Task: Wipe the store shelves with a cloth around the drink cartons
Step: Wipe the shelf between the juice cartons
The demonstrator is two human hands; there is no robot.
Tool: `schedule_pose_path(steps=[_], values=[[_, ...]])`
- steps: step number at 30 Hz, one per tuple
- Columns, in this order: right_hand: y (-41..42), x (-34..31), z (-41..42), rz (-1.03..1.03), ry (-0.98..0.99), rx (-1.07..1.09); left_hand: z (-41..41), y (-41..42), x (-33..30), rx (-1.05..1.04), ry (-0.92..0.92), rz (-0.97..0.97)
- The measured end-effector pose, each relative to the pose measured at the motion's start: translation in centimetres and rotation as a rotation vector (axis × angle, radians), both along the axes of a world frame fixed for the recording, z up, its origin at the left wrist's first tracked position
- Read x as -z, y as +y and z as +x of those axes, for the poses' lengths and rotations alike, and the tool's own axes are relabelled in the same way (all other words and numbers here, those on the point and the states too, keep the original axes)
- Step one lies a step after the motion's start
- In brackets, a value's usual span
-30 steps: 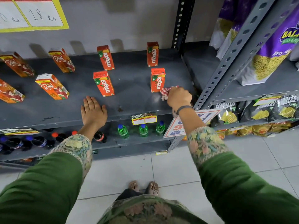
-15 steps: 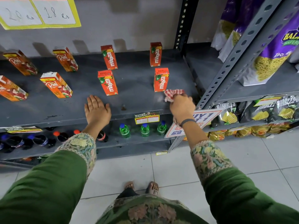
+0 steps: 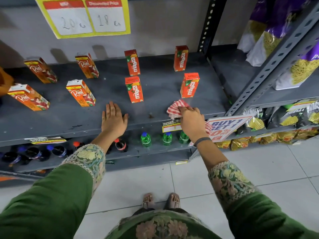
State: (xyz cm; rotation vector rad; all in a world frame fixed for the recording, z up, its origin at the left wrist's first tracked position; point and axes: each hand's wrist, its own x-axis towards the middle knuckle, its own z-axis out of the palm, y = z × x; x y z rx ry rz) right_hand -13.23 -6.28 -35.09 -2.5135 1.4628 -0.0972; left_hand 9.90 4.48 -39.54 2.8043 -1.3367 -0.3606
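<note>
A grey metal shelf (image 3: 155, 87) carries several upright drink cartons. Red Maaza cartons stand at the middle (image 3: 134, 89) and right (image 3: 189, 85), with two more behind them. Orange Real cartons (image 3: 80, 95) stand to the left. My right hand (image 3: 190, 119) grips a red-and-white checked cloth (image 3: 177, 109) pressed on the shelf near its front edge, just in front of the right Maaza carton. My left hand (image 3: 114, 119) lies flat on the shelf with fingers spread, in front of the middle Maaza carton.
A small brown stain (image 3: 151, 116) marks the shelf between my hands. Green bottles (image 3: 145, 139) and dark cola bottles (image 3: 34, 153) stand on the shelf below. A "Buy 1 Get 1" sign (image 3: 224, 125) hangs at the right. Snack bags (image 3: 269, 31) fill the neighbouring rack.
My right hand has slid the cloth leftwards and nearer the front edge of the shelf. My left hand has stayed flat in place. The camera has tilted upward.
</note>
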Motion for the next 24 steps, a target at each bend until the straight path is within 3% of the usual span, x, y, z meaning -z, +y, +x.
schedule_pose_path(steps=[3,6,11,18,24], values=[[1.1,-0.7,1.6,0.038,0.029,-0.092,0.6,0.2,0.2,0.039,0.028,0.023],[0.9,-2.8,3.4,0.154,-0.161,0.065,0.8,0.3,0.4,0.052,0.026,0.014],[-3.3,-5.4,9.0,0.090,-0.386,0.223,0.9,0.3,0.7,0.059,0.002,-0.008],[-7.7,-5.0,16.2,0.125,-0.134,0.046,1.2,0.3,1.0,0.072,-0.001,0.014],[-6.7,-2.9,16.5,0.137,0.103,-0.090,1.3,0.3,1.2,0.072,0.002,0.014]])
